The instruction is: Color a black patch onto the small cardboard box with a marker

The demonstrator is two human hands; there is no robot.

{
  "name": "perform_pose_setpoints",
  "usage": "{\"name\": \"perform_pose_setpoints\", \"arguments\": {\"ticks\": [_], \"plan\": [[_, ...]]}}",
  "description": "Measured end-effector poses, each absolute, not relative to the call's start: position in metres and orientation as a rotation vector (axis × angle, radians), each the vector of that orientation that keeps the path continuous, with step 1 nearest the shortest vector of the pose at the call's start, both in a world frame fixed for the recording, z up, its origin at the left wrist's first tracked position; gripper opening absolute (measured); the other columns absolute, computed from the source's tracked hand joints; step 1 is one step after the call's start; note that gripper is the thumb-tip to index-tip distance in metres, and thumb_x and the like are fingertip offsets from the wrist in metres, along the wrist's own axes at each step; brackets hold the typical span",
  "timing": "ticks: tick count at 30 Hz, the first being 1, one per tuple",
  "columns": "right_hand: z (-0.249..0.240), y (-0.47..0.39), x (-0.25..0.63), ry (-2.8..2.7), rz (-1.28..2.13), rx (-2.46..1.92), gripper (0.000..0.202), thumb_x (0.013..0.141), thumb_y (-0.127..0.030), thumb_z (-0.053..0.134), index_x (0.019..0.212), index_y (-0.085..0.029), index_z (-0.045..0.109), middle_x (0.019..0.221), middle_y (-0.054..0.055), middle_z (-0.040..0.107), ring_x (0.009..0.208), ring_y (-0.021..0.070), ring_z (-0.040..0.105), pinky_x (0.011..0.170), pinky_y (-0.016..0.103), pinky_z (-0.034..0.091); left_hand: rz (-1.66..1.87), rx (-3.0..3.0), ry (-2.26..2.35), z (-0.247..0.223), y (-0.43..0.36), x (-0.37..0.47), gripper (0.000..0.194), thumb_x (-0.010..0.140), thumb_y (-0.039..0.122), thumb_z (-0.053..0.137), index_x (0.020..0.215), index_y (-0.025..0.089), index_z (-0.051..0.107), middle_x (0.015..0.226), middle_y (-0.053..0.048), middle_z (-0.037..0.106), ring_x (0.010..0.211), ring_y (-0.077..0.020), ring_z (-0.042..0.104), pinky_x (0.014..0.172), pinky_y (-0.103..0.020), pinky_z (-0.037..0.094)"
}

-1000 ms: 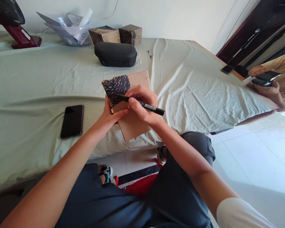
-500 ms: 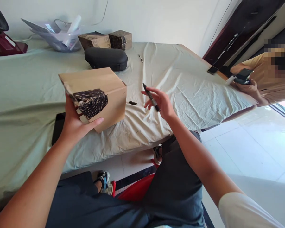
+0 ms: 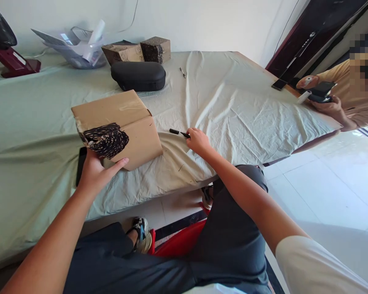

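A brown cardboard box (image 3: 141, 143) sits tilted on the cloth-covered table, a dense black scribbled patch on its near left corner. My left hand (image 3: 95, 171) grips that lower corner, thumb on the front face and fingers hidden behind. To the right, my right hand (image 3: 198, 142) is closed around a black marker (image 3: 185, 134), its bare tip pointing left. Just beyond the tip lies the marker's black cap (image 3: 173, 131) on the cloth, a small gap between them. Partly behind my left hand is a dark phone (image 3: 81, 163).
Behind the box lies a black hard case (image 3: 138, 76). Two small patterned boxes (image 3: 155, 50) and a clear plastic basket (image 3: 76, 53) stand by the wall. A thin pen (image 3: 182, 72) rests farther back. At right, another person (image 3: 340, 98) holds a dark device.
My right hand has lowered to the cloth, bringing the marker tip near the cap, and its fingers have closed in. The box has turned slightly and sunk lower with my left hand.
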State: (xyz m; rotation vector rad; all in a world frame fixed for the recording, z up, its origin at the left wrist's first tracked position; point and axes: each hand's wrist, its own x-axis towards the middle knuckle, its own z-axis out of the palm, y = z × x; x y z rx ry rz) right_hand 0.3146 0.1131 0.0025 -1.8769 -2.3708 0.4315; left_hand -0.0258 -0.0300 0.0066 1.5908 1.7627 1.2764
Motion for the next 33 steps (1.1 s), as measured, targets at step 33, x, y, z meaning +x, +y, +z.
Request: {"name": "perform_pose_setpoints", "arguments": {"ticks": [33], "plan": [[-0.023, 0.07, 0.359, -2.293, 0.156, -1.56, 0.033, 0.113, -0.027, 0.06, 0.134, -0.024, 0.086, 0.134, 0.018, 0.074, 0.131, 0.0398, 0.059, 0.122, 0.066, 0.032, 1.332, 1.813, 2.171, 0.011, -0.1, -0.056, 0.078, 0.1, 0.043, 0.073, 0.167, 0.005, 0.056, 0.145, -0.022, 0.081, 0.141, -0.0337, 0.076, 0.124, -0.06, 0.059]]}}
